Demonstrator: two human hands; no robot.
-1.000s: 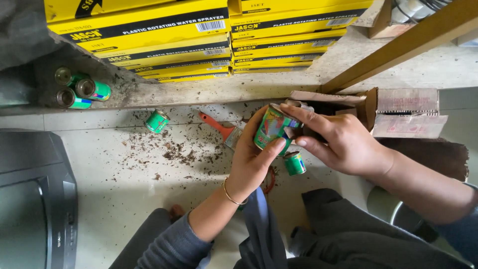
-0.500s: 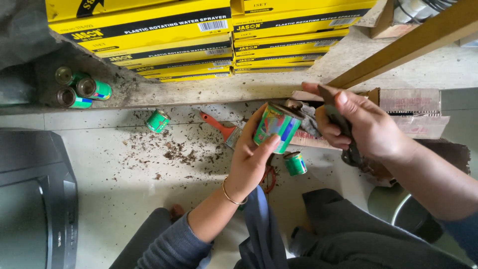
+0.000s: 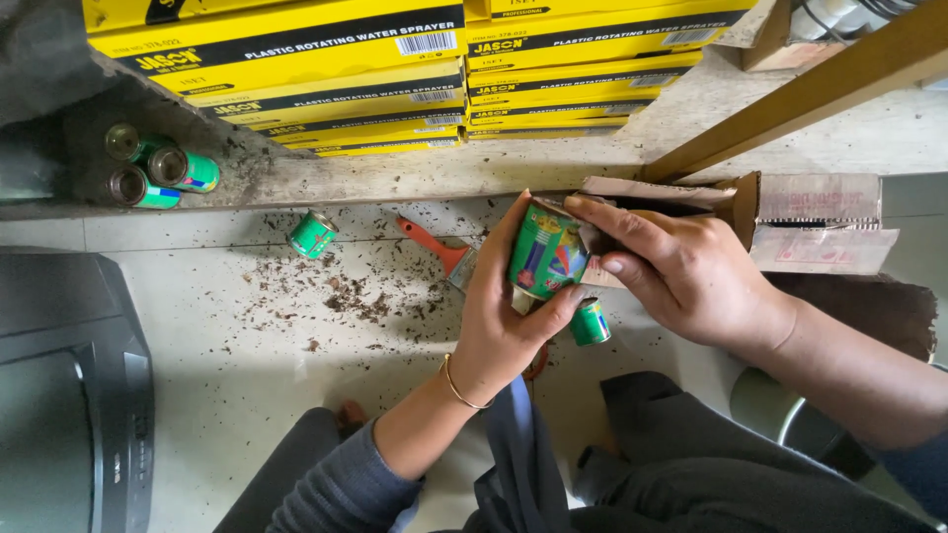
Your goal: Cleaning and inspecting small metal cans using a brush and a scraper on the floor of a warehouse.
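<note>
You're holding a green printed tin (image 3: 546, 252) in your left hand (image 3: 504, 321), thumb and fingers wrapping its side, approx. centre of view, just above the tiled floor (image 3: 217, 326). Your right hand (image 3: 681, 271) is closing over the tin's top end, fingers pinching at the rim w/ a flap of brown cardboard (image 3: 592, 237) under them; can't tell if the flap is touching the tin.

Step in hand, by my read: you're working the tin's top edge, left hand bracing, right hand doing the fine work.

Nearby: small green tin (image 3: 591, 323) lying just below the held one; another green tin (image 3: 313, 235) on the floor, well apart to the left; three more tins (image 3: 158, 170) stacked on the ledge. Orange-handled brush (image 3: 439, 252) behind your left hand. Dark debris (image 3: 351, 296) scattering over the tiles. Open cardboard box (image 3: 810, 222) to the right.

Next move is calling for a firm left-hand grip, so the tin isn't turning while the right fingers are pressing.
</note>
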